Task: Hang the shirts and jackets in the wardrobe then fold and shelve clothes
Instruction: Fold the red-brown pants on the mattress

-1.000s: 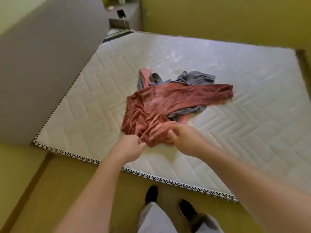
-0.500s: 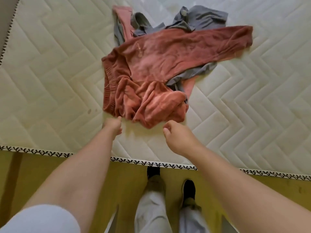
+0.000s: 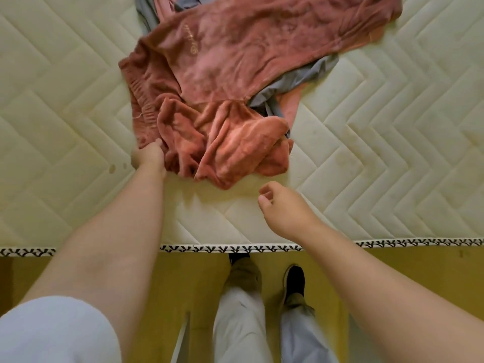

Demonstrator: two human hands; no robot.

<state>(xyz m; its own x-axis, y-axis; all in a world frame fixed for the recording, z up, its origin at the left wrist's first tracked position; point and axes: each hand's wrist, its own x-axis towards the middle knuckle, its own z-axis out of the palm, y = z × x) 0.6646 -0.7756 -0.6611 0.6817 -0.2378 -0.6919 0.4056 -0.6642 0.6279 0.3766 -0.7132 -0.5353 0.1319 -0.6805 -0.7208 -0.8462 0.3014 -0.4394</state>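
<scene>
A crumpled red velvet garment [image 3: 235, 74] lies on the white quilted mattress [image 3: 65, 113], its bunched end toward me. My left hand [image 3: 148, 158] grips the garment's near-left corner by the ribbed band, with its fingertips buried in the cloth. My right hand [image 3: 284, 208] hovers over bare mattress just short of the garment's near edge, fingers loosely curled and holding nothing. A grey garment [image 3: 296, 81] and a pink one [image 3: 290, 104] stick out from under the red one on the right.
The mattress edge with black-and-white trim [image 3: 235, 248] runs across in front of me. Below it are the yellow floor [image 3: 392, 271] and my legs and dark shoes [image 3: 293, 281].
One second ago both hands pinched the garment's near end. They let go; now the left hand has reached forward and taken the near-left corner, while the right stays off the cloth.
</scene>
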